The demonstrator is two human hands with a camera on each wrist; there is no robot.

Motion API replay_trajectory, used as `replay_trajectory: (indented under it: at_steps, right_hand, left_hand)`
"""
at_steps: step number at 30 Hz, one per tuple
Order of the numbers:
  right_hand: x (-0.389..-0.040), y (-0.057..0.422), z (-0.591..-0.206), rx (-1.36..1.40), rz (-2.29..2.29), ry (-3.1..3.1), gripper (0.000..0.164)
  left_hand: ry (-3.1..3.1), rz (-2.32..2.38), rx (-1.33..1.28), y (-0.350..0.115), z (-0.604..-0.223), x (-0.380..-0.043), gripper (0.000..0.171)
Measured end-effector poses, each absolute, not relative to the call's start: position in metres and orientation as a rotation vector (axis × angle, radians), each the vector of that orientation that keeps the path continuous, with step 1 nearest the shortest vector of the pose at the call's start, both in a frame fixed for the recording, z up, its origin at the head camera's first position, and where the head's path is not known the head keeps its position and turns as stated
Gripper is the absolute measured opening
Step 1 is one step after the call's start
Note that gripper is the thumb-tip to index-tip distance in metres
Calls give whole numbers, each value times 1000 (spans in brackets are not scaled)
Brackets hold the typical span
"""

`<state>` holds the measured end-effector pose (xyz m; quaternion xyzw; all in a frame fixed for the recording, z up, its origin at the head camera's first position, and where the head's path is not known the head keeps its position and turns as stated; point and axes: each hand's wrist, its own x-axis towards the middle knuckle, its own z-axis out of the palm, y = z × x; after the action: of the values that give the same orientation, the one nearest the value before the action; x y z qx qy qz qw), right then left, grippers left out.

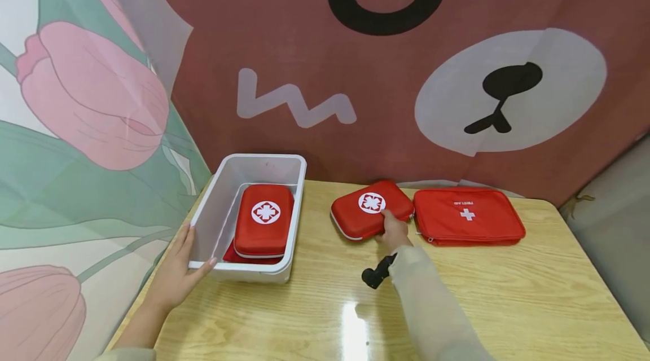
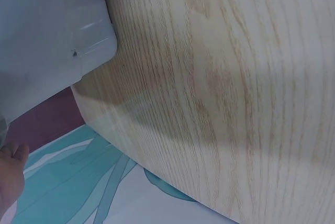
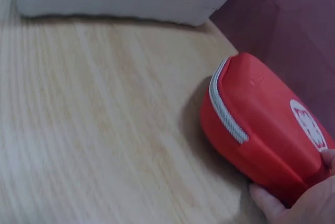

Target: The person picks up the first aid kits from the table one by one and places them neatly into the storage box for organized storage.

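Note:
My right hand (image 1: 395, 232) grips a red hard-shell first-aid case (image 1: 350, 215) by its near right edge, thumb on the top. In the right wrist view the first-aid case (image 3: 256, 109) shows its zipper and sits at a slant close over the table. At the left, my left hand (image 1: 175, 271) rests on the near left corner of a white plastic bin (image 1: 301, 208), fingers spread along the rim. Inside the bin lies a second red first-aid case (image 1: 264, 237), on top of another red item whose edge shows beneath.
A flat red first-aid pouch (image 1: 469, 225) lies right of the gripped case, close beside it. The wooden table (image 1: 315, 316) ends at a wall hanging (image 1: 304, 141) printed with a bear. A tulip-print hanging (image 1: 101, 180) borders the left side.

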<state>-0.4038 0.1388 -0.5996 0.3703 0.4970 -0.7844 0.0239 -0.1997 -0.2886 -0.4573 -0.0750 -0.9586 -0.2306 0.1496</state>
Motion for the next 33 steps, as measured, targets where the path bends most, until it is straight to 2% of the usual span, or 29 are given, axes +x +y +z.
replay_trajectory:
  at_steps: [2, 8, 15, 19, 22, 33]
  right_hand:
    - [-396, 138, -589, 1163, -2353, 1603, 83]
    - [-351, 131, -522, 1146, -2258, 1737, 73]
    - [-342, 141, -532, 1079, -2400, 1657, 80]
    - [-331, 137, -514, 1100, -2374, 1681, 69]
    - [-324, 135, -503, 1009, -2379, 1706, 61]
    - [-315, 123, -466, 722, -2412, 1699, 53]
  left_hand:
    - [-2757, -647, -209, -288, -457, -200, 80]
    - [-2759, -649, -194, -286, -456, -198, 80]
    - [-2751, -641, -195, -285, -456, -197, 80]
    - [-2748, -640, -198, -285, -456, -196, 79]
    - [-2753, -637, -195, -286, -455, -196, 79]
    - [-2767, -646, -178, -285, -453, -197, 79]
